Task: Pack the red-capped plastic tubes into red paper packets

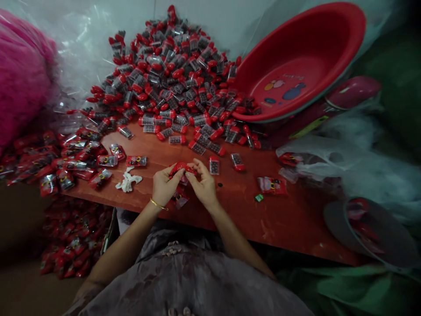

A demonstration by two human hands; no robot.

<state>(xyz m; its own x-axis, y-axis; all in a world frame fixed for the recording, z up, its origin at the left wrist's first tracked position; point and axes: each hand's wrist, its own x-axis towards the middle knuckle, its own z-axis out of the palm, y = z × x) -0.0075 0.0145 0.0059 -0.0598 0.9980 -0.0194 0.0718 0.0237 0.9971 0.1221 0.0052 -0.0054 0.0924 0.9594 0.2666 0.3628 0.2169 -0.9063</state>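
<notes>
In the middle of the table my left hand (163, 183) and my right hand (204, 186) are close together, fingers pinched on one small red packet (181, 166). My thumbs lie on its near side, and my fingers cover much of it. Just below, a red-and-clear packet (179, 197) lies near the table's front edge; whether it touches my left hand I cannot tell. Beyond my fingers stand out two clear tubes with red caps, one tube (214, 166) near my right hand and another tube (237, 161) farther right. Crumpled white material (128, 180) lies left of my left hand.
A large heap of red-capped tubes (171, 83) covers the back. Red packets (79, 158) are piled at left, with more packets (75, 237) below the table. A red basin (305, 52) leans at back right. A packet (272, 185) and a grey container (388, 228) are at right.
</notes>
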